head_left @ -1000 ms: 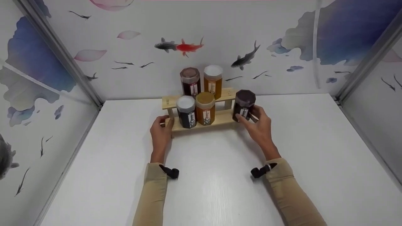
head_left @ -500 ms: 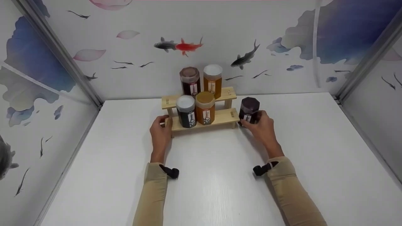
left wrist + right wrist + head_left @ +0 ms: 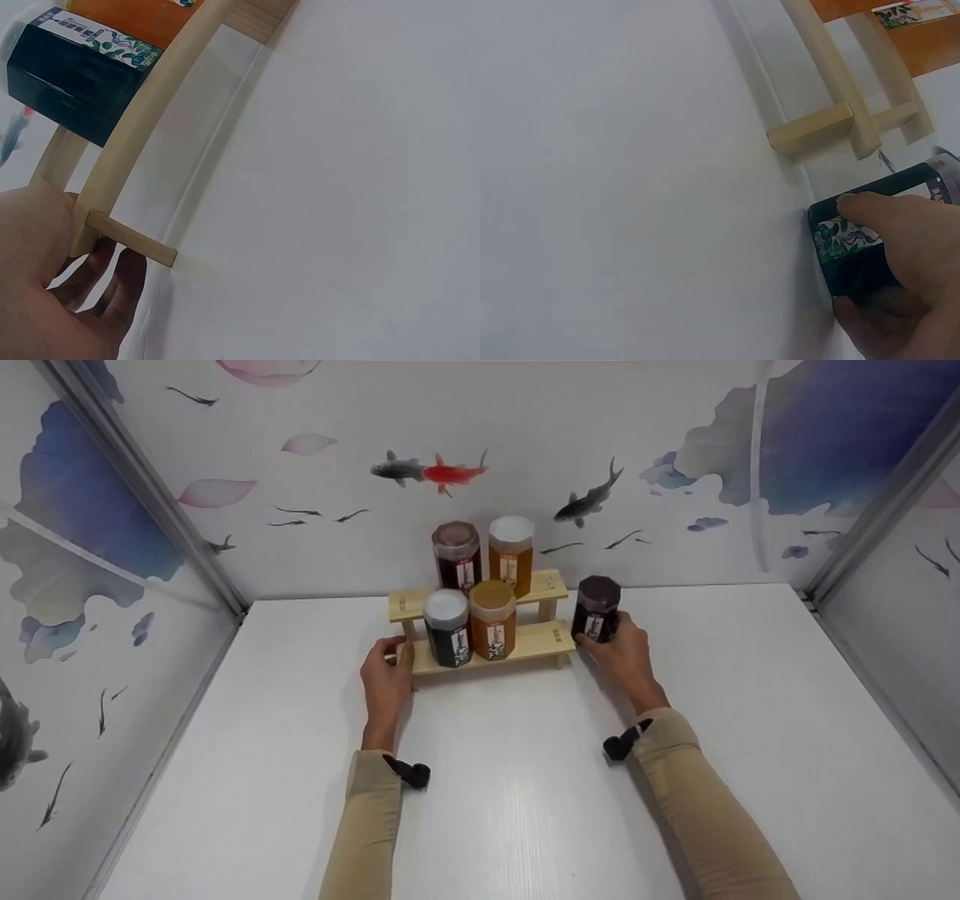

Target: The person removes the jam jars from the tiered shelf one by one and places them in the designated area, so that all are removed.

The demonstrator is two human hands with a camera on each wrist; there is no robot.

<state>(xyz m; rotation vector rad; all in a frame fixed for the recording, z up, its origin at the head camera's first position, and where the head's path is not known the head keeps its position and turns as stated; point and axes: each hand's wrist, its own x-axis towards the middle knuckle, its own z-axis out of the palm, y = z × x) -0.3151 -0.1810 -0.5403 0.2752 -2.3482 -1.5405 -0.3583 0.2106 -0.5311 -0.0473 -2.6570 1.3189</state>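
Observation:
A two-step wooden rack (image 3: 534, 639) stands at the back of the white table (image 3: 525, 810). My left hand (image 3: 385, 679) grips the rack's left end (image 3: 97, 217), thumb over the lower step's edge. My right hand (image 3: 624, 654) holds a dark purple jar (image 3: 596, 608) upright on the table just right of the rack; the right wrist view shows its fingers round the labelled jar (image 3: 855, 251) beside the rack's leg (image 3: 810, 131). The lower step carries a white-lidded dark jar (image 3: 447, 627) and an amber jar (image 3: 492, 618).
On the upper step stand a dark red jar (image 3: 456, 555) and a white-lidded amber jar (image 3: 511, 553). Walls papered with fish (image 3: 435, 472) close the table at the back and both sides. Bare tabletop lies in front of the rack and to the right.
My right hand carried the dark purple jar off the lower step's right end, to the right, and set it down on the table beside the rack. The left hand has not moved.

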